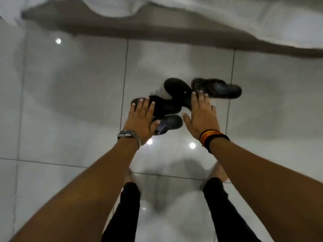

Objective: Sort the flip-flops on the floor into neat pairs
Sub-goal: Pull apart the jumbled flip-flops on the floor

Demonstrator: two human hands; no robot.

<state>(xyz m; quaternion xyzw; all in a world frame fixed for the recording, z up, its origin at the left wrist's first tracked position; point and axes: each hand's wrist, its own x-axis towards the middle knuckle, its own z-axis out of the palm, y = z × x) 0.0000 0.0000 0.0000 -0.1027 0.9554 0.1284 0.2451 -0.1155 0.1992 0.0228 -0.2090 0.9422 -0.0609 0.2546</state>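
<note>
Fingers of left hand [141,117] spread flat, palm down, over black strapped flip-flop [164,105]; contact uncertain, gripped nothing. Fingers of right hand [201,114] likewise spread, palm down, beside dark flip-flop with bluish strap [218,89]. Silver wristwatch [128,134] on left wrist; striped black-orange-yellow wristbands [212,137] on right. Four dark flip-flops jumbled on glossy grey tiled floor [70,102], one near left thumb [169,123], another rounded black one [176,86] behind. White draped fabric [262,18] beyond.
</note>
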